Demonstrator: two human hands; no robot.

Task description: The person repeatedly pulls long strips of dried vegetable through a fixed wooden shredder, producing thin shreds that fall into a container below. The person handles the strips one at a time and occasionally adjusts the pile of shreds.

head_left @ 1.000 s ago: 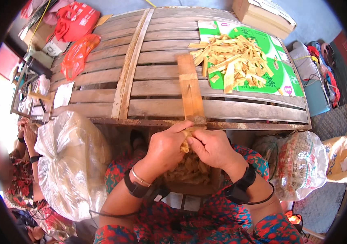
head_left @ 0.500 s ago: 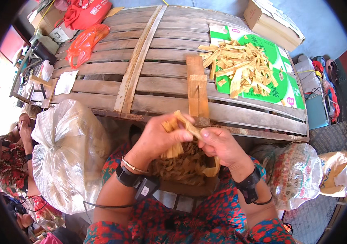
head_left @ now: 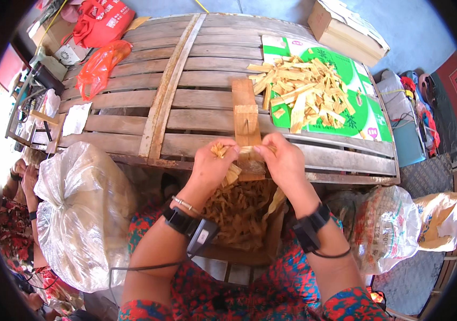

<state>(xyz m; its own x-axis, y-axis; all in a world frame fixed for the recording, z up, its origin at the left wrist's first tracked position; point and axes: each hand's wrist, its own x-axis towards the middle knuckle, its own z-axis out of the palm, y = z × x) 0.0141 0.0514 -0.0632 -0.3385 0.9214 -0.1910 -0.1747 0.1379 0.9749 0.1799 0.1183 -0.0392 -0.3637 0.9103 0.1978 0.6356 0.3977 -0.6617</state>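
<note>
My left hand (head_left: 210,165) is closed round a bundle of pale yellow dried strips (head_left: 232,174), some sticking out below its fingers. Between it and my right hand (head_left: 285,163), also closed, one dried strip (head_left: 247,150) is stretched sideways. Both hands are over the near end of a narrow wooden board (head_left: 243,92), which has a small block and a thin upright spike on it. Below them, a box (head_left: 239,255) on my lap holds many darker strips (head_left: 239,214). A long pale strip (head_left: 275,204) hangs over its right side.
On the slatted table (head_left: 207,99), a green and white cardboard sheet (head_left: 356,104) bears a heap of strips (head_left: 314,93). A carton (head_left: 346,35) stands behind it; a red plastic bag (head_left: 100,69) lies left. Large filled bags (head_left: 84,214) flank me. Another person (head_left: 17,219) sits far left.
Both hands have moved slightly forward, toward the board's near end. They now pull the strip level between them, where before it was bent upright. The view has shifted a little.
</note>
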